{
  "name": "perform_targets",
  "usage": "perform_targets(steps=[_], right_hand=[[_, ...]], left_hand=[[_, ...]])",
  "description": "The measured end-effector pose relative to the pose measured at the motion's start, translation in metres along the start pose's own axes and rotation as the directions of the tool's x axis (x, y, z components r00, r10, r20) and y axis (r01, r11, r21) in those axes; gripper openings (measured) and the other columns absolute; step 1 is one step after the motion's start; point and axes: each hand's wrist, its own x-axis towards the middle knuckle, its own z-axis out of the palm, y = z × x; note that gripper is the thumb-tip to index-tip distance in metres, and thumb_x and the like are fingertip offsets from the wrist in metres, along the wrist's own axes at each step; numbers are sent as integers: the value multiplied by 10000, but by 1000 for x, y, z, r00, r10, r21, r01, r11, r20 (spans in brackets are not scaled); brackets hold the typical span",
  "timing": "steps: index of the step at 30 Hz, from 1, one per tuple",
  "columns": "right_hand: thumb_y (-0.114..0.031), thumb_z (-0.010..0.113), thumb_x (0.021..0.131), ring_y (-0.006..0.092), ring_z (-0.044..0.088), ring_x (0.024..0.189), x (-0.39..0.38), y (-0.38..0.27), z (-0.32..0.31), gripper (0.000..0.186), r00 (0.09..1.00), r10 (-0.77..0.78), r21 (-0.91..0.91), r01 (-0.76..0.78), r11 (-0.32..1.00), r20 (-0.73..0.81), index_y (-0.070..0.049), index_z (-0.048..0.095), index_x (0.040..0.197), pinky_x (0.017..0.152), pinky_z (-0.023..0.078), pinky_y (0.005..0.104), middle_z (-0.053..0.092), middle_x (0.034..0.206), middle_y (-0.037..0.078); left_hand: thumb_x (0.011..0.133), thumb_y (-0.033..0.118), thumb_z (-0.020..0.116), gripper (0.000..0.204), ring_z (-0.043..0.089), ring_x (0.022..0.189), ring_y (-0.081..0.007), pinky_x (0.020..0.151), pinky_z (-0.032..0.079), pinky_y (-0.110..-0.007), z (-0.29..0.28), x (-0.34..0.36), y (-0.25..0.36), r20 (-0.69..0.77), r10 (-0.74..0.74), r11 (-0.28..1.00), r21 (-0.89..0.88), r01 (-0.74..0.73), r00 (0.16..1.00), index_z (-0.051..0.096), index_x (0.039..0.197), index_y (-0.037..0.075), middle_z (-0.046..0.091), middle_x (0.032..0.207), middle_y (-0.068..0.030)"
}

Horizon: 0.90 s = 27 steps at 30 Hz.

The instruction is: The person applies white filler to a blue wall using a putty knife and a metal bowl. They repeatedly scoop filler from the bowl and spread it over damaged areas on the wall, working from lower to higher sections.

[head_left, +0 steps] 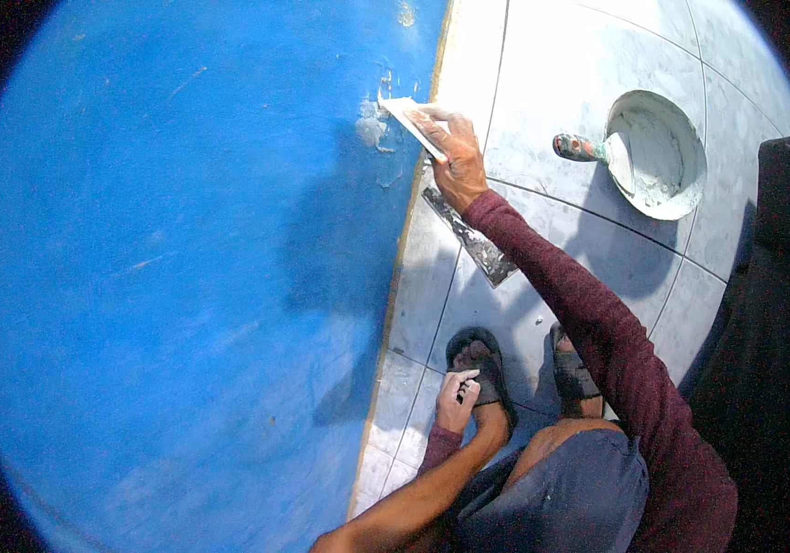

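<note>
My right hand (455, 157) grips a white flat scraper (409, 118), its edge against the blue wall (183, 230) beside white filler patches (372, 129). Below that hand a long metal trowel (487, 253), smeared with white and dark residue, lies on the tiles, partly behind my arm. My left hand (455, 401) is lower down, over my sandaled foot, its dusty fingers curled; anything in them is too small to make out.
A round pale bucket (671, 157) of white paste stands on the tiled floor (579, 74) at right, a putty knife with a worn handle (577, 147) resting in it. A dark object (782, 212) is at the far right.
</note>
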Motion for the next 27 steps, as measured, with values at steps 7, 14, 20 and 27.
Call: perform_targets(steps=[7,14,20,27], right_hand=[[57,593,697,345,470,1103,0,15,44,722,996,-69,-108,63,992,-55,-81,402,1380,939,407,400,466,1243,176],[105,565,664,391,423,1120,-14,11,61,872,991,116,-254,-96,963,65,-30,209,1448,974,388,428,375,1285,216],[2,645,711,379,456,1056,-31,-8,48,728,910,353,-294,-284,913,218,76,307,1352,899,445,396,399,1204,217],[-99,496,816,345,523,909,6,-30,20,451,878,473,-72,-469,880,71,42,469,1243,853,436,417,506,972,219]], left_hand=[[860,128,596,217,540,769,-144,705,448,-260,-2,1,1,-6,28,1000,-3,-28,1000,631,1054,37,564,909,-71],[841,125,594,231,544,766,-162,708,450,-282,-3,3,7,9,-31,999,-24,31,999,619,1052,34,538,863,-69],[857,119,588,201,548,740,-145,679,452,-260,-1,5,1,26,24,999,32,-25,999,623,1036,32,523,845,-60],[861,154,602,191,581,864,-221,785,459,-317,2,5,-13,-29,51,999,21,-51,998,635,1006,35,586,916,-100]])
